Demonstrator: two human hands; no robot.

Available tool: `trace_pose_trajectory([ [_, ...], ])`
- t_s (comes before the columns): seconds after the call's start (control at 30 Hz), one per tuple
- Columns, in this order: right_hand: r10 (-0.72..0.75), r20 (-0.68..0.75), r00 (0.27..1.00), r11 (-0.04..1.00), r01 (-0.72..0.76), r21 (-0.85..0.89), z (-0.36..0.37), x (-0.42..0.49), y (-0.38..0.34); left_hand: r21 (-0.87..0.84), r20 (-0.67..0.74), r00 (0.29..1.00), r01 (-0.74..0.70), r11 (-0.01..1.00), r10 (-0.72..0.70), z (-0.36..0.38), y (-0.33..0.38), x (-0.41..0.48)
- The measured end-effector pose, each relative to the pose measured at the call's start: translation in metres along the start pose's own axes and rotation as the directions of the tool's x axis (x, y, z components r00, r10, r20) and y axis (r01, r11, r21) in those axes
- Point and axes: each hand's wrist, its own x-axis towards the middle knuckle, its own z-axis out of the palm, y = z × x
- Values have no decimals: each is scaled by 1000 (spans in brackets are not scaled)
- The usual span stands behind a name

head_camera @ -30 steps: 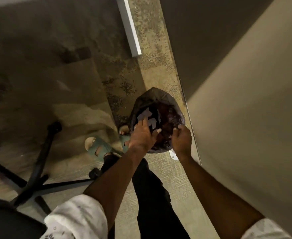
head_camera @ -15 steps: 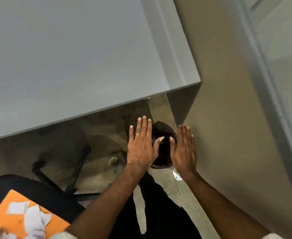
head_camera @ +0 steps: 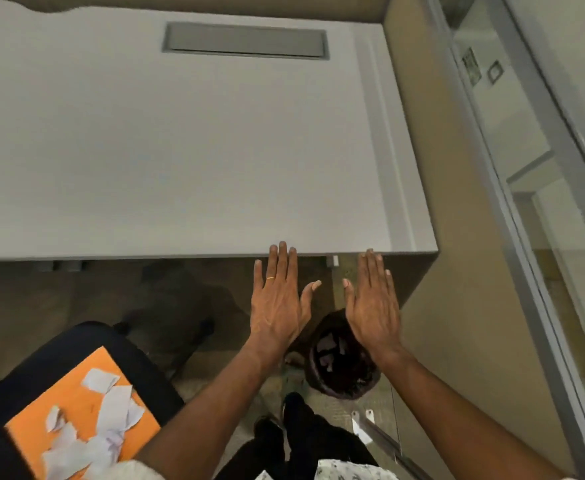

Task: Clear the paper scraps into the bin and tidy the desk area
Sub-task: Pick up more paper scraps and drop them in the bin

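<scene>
Both my hands are held flat and empty above the floor, near the desk's front edge. My left hand (head_camera: 279, 299) has its fingers spread and wears a ring. My right hand (head_camera: 372, 303) hovers over the bin (head_camera: 344, 367), a dark-lined bin on the floor by the desk's right end with pale paper scraps inside. More white paper scraps (head_camera: 93, 420) lie in a heap on an orange folder (head_camera: 76, 403) that rests on the black chair seat at lower left.
The grey desk (head_camera: 180, 150) fills the upper view, with a cable tray cover (head_camera: 246, 41) at its back. A black chair (head_camera: 138, 362) stands left of me. A beige partition (head_camera: 457, 306) and glass wall run along the right.
My hands left the bin rim and rose, opening flat. The view lifted from the floor and bin up to the desk top, and the chair with the folder of scraps came into view.
</scene>
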Motion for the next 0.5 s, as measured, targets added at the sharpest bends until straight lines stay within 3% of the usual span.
trace_pose_trajectory([
  [0.27, -327, 12, 945, 944, 326, 59, -10, 5, -145, -23, -138, 949, 283, 959, -283, -49, -113, -63],
  [0.4, -503, 49, 863, 862, 498, 89, -3, 0, -216, -85, -194, 861, 463, 882, -470, -62, -163, -105],
  [0.5, -662, 76, 746, 749, 657, 85, 3, 1, -277, -157, -220, 745, 610, 777, -630, -67, -201, -138],
])
